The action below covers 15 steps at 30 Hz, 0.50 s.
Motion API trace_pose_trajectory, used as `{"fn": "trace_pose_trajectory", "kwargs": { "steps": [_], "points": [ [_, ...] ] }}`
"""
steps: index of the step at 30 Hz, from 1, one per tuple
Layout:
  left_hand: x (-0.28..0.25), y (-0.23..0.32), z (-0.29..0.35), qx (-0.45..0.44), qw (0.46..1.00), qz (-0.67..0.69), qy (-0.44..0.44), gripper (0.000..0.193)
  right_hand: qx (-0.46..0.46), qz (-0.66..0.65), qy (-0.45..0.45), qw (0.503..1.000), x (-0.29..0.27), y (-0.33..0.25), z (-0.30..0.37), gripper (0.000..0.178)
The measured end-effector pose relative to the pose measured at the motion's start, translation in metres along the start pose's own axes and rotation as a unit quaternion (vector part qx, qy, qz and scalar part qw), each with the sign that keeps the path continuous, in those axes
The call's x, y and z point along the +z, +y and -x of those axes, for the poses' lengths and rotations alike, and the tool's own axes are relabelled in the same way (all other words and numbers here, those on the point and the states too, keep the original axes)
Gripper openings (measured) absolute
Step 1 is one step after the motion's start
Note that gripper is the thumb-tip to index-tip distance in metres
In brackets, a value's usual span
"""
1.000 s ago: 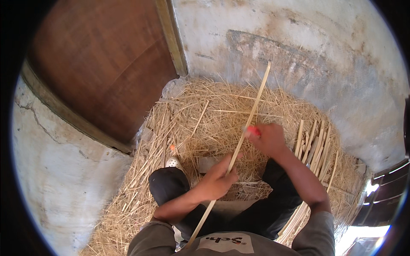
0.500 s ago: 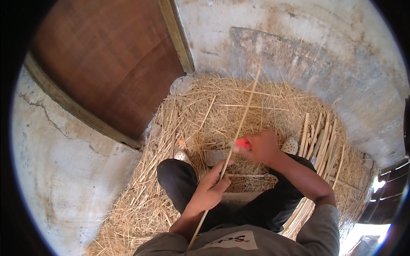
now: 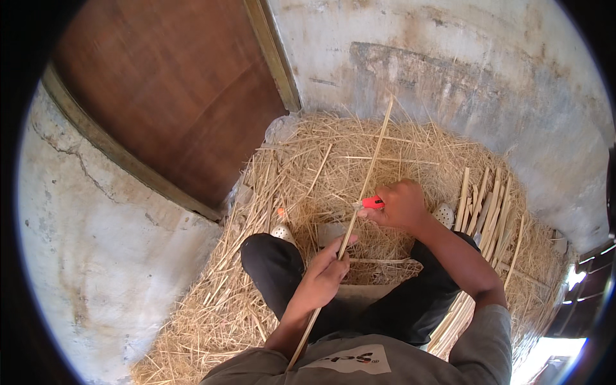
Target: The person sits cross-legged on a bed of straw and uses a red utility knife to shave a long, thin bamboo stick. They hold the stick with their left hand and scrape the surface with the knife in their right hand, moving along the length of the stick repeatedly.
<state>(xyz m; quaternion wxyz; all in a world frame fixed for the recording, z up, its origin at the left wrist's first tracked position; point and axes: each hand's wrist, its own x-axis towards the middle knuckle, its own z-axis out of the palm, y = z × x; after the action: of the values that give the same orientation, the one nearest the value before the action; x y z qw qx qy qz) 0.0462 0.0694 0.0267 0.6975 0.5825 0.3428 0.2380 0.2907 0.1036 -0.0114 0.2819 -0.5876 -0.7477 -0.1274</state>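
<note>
There it was, the long thin stick (image 3: 379, 146), slanting up from the shirt (image 3: 410, 362) past the knees, above the straw-like shavings (image 3: 308, 183)! The left hand (image 3: 323, 277) had thumb and fingers curled around its lower half; the right hand (image 3: 405, 204) was closed around a red cutter (image 3: 373, 203), its tip right at the stick. It looked light, springy, perhaps splintery: best gripped mid-length, below the blade.
</note>
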Motion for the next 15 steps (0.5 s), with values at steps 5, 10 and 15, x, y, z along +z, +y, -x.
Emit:
{"fn": "trace_pose_trajectory", "kwargs": {
  "steps": [5, 10, 15],
  "points": [
    [0.009, 0.015, 0.021, -0.034, 0.999, 0.018, -0.022, 0.057, 0.163, -0.014, -0.016, 0.986, -0.017, 0.037, -0.018, 0.057],
    [0.002, 0.012, 0.026, -0.017, 0.999, 0.03, -0.028, 0.059, 0.027, 0.009, 0.043, 0.999, 0.003, 0.002, 0.002, 0.058],
    [0.013, 0.011, 0.033, -0.019, 0.998, 0.03, -0.047, 0.059, 0.13, 0.019, 0.02, 0.991, -0.014, 0.061, -0.019, 0.061]
  ]
}}
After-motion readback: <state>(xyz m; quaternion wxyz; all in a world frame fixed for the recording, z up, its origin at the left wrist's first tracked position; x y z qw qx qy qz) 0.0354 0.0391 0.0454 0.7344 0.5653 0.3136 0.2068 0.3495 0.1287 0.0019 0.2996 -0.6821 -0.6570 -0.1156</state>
